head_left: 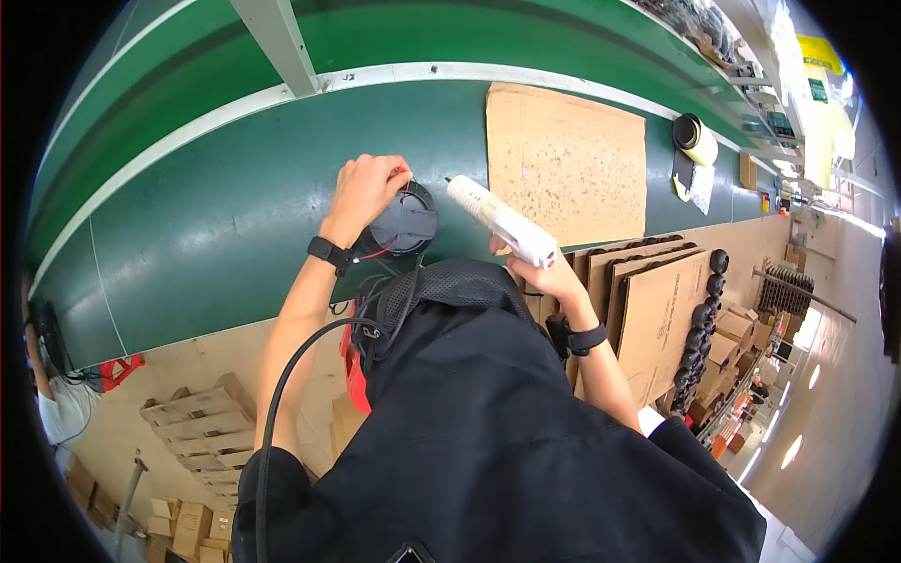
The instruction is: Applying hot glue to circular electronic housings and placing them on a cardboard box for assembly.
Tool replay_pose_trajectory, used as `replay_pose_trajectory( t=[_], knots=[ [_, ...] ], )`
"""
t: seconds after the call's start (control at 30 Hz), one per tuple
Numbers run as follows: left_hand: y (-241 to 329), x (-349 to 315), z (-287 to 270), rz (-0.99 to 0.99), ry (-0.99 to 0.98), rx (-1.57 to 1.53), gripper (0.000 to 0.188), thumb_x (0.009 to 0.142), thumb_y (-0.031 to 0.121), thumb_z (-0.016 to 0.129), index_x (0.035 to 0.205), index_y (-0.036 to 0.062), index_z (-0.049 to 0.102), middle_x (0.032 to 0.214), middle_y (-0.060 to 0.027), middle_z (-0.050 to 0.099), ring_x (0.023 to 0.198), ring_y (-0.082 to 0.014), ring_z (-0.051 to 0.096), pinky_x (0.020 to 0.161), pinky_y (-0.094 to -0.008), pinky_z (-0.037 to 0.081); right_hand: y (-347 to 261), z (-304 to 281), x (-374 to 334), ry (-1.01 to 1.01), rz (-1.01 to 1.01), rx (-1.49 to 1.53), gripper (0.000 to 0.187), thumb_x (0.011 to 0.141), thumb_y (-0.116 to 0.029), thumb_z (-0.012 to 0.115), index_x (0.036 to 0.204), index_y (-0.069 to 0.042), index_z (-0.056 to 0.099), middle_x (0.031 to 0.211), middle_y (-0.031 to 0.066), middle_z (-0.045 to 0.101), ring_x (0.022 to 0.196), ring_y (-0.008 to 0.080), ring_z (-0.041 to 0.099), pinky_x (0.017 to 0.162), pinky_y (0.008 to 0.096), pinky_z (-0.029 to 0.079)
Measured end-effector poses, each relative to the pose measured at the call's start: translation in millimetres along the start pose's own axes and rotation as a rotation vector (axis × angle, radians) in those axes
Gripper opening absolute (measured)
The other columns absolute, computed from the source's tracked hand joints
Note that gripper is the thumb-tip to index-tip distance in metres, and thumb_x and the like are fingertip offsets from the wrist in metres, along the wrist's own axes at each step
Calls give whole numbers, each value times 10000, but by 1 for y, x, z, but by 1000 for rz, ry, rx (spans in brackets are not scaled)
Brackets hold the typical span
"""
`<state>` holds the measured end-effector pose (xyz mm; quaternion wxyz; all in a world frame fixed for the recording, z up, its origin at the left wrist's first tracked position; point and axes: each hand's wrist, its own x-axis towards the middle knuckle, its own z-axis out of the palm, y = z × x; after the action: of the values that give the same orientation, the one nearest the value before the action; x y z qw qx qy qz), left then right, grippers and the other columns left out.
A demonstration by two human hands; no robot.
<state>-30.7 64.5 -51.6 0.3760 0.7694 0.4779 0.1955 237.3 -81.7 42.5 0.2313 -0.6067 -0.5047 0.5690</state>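
Note:
A round black part (405, 227) with a ribbed, disc-like back lies near the front edge of the green bench. At its far side, the fingertips of my left hand (364, 194) are pinched together on a thin red wire (404, 174). Another red lead (378, 252) runs from the disc's near side to a small pale connector. My right hand (544, 274) is wrapped round the lower grip of a white pistol-shaped tool (502, 222), mostly hidden beneath it. The tool's dark tip points up and left, a little apart from the disc.
A speckled cardboard sheet (567, 164) lies on the green bench (216, 211). Farther right stands a roll of yellowish material (698, 143). Upright cardboard sheets with black round parts (662, 319) stand beside my right arm. Another person's sleeve (66, 410) appears at far left.

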Motion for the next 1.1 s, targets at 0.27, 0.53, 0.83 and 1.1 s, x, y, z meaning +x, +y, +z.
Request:
replay_pose_trajectory(
  t=[0.27, 0.53, 0.83, 1.1],
  knots=[
    [-15, -6, 14, -74, -3, -359, 195, 909, 228, 709, 972, 50, 758, 847, -89, 760, 837, -204, 745, 774, -308, 561, 18, -1, 29, -122, -413, -429, 289, 695, -205, 737, 822, -19, 556, 774, 169, 583, 779, 385, 583, 669, 417, 474],
    [-14, -13, 22, -181, 102, -433, 202, 901, 237, 712, 945, 45, 761, 875, -114, 764, 843, -231, 753, 766, -317, 573, 21, 1, 44, -205, -429, -672, 289, 708, -259, 721, 844, -49, 576, 819, 130, 601, 860, 357, 595, 693, 438, 494],
    [-15, -15, 27, -203, 126, -417, 194, 919, 183, 704, 971, 2, 747, 876, -111, 760, 852, -196, 742, 797, -307, 568, 26, 10, 43, -163, -444, -761, 325, 717, -299, 730, 871, -66, 563, 812, 114, 586, 856, 336, 598, 685, 446, 502],
    [-10, -16, 25, -188, 153, -397, 184, 909, 192, 710, 954, 19, 754, 865, -116, 760, 838, -216, 749, 778, -314, 575, 23, 10, 38, -143, -389, -815, 325, 723, -335, 728, 850, -91, 554, 806, 98, 595, 844, 334, 609, 659, 454, 487]
  ],
)
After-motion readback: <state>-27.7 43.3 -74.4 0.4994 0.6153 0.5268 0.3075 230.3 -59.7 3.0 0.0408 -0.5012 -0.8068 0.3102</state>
